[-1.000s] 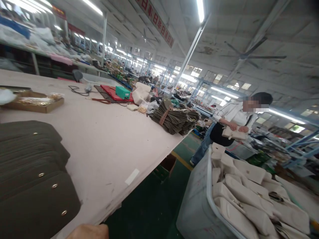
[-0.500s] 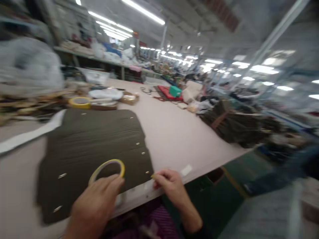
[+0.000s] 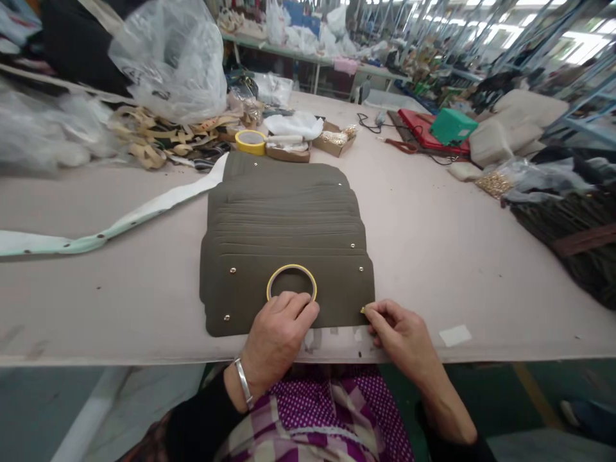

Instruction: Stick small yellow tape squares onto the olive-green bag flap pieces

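Note:
Several olive-brown flat pieces (image 3: 289,240) lie overlapped in a stack near the table's front edge, with small metal fittings along both sides. My left hand (image 3: 282,330) is closed on a thin roll of yellow tape (image 3: 292,267), held over the front piece. At the stack's front right corner, my right hand (image 3: 402,333) pinches a small bit of yellow tape (image 3: 363,310) between thumb and fingertips, close to the lowest right fitting.
Behind the stack are another yellow tape roll (image 3: 251,147) and a small open box (image 3: 332,144). A white-green strip (image 3: 144,215) runs left. Plastic bags (image 3: 173,64) lie back left. A green box (image 3: 452,126) and dark pieces (image 3: 577,237) are at right.
The view has swung right and steadied, so the stack now appears nearer the middle. My hands still hold the tape roll and the small yellow bit.

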Available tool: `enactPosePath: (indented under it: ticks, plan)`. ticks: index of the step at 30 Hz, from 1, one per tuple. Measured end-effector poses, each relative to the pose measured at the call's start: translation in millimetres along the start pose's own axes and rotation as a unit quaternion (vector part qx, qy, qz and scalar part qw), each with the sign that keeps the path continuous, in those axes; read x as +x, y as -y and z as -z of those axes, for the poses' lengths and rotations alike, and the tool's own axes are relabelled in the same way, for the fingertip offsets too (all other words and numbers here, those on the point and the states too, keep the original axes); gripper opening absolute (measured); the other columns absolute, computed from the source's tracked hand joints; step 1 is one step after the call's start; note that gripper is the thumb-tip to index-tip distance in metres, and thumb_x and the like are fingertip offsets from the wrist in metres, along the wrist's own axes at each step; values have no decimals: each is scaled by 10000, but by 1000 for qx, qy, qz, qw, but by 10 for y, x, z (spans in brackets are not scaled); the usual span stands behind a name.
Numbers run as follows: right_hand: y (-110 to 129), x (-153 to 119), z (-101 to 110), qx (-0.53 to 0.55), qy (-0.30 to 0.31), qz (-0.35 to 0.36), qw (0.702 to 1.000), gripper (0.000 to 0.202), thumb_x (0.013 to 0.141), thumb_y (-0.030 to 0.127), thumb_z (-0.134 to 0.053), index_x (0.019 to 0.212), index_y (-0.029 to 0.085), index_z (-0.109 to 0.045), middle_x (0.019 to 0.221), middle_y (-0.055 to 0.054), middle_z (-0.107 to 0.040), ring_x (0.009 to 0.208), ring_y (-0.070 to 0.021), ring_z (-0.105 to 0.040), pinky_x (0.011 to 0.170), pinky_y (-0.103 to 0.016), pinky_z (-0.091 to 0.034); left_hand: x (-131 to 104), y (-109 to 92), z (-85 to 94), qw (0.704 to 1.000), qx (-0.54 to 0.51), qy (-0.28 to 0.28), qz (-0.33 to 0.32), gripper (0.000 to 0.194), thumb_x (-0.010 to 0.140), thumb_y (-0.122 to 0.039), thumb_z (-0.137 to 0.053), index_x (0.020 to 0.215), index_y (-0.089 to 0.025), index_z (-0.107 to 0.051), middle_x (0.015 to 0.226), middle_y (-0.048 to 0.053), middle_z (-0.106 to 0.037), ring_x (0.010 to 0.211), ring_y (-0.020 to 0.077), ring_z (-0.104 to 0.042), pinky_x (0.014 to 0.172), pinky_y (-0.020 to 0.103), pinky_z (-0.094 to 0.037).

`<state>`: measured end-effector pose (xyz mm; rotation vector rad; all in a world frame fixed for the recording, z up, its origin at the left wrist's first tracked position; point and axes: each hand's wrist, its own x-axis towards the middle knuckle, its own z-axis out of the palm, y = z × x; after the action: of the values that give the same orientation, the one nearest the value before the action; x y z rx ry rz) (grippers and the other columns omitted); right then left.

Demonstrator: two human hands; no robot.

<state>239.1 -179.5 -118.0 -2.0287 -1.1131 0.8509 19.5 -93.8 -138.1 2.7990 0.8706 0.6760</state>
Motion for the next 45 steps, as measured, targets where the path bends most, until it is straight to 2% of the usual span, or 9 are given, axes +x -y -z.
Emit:
enactPosePath:
  ticks: [10, 15, 17, 20, 23, 28, 32, 39, 45]
  plan:
    - [88, 37, -5, -157, -27, 81, 984, 209, 837, 324, -501, 741, 197, -636, 656, -21, -682, 561, -150, -620, 569, -259, -455, 11, -8, 6, 1000, -14, -10, 7, 219, 957, -160, -382, 989, -162, -598, 1031, 80, -619, 922, 209, -537, 780, 363, -492]
    - [51, 58, 104, -217, -33, 80, 972, 325, 841, 369, -559, 1096, 168, -567, 545, 27, -632, 513, -175, -619, 523, -277, -451, 10, -7, 2, 1000, -21, -3, 18, 187, 938, -144, -426, 1001, -170, -600, 1033, 77, -615, 920, 202, -537, 789, 358, -488]
    - [24, 25, 187, -234, -62, 123, 962, 310, 855, 375, -572, 1089, 172, -556, 616, 10, -654, 551, -169, -629, 547, -281, -476, 11, -6, 4, 999, -24, 1, 22, 165, 930, -144, -446, 993, -173, -596, 1026, 69, -614, 899, 202, -534, 778, 356, -488]
    - [-12, -35, 279, -263, -60, 280, 921, 132, 917, 258, -495, 953, 184, -597, 839, -60, -679, 752, -166, -650, 707, -299, -523, 7, -3, 2, 999, -28, 11, 23, 147, 927, -152, -460, 1000, -176, -586, 1035, 61, -609, 905, 210, -526, 777, 360, -485]
    - [-26, -38, 279, -335, 7, 404, 851, 181, 926, 155, -445, 996, 165, -611, 932, -91, -663, 875, -183, -628, 800, -336, -530, 3, -2, -1, 999, -30, 11, 24, 144, 931, -155, -456, 1000, -173, -581, 1032, 59, -604, 912, 208, -520, 787, 360, -479]
    - [14, 70, 180, -421, 46, 431, 797, 204, 910, 103, -438, 998, 128, -620, 877, -111, -655, 832, -200, -624, 731, -339, -544, 11, -9, 6, 999, -24, 1, 21, 146, 941, -163, -442, 981, -166, -582, 1011, 67, -604, 897, 203, -519, 781, 349, -469]
    - [125, 172, 120, -432, 62, 362, 824, 227, 873, 70, -434, 864, 142, -649, 757, -85, -652, 702, -184, -627, 649, -306, -512, 16, -10, 13, 999, -26, 3, 25, 151, 946, -160, -433, 993, -168, -576, 1020, 64, -605, 904, 205, -521, 771, 346, -468]
    - [257, 338, 68, -337, 60, 135, 930, 212, 825, 212, -501, 704, 198, -674, 675, -36, -708, 601, -165, -641, 568, -272, -416, 20, -1, 14, 999, -40, 0, 35, 153, 948, -178, -435, 986, -172, -583, 1014, 69, -604, 911, 207, -524, 764, 353, -474]
    - [162, 207, -12, -305, 41, 80, 948, 227, 860, 294, -478, 721, 210, -636, 687, -32, -701, 674, -203, -661, 606, -293, -434, 6, 96, 55, 997, -73, -19, 23, 153, 948, -181, -430, 951, -179, -583, 962, 52, -635, 844, 202, -552, 721, 354, -491]
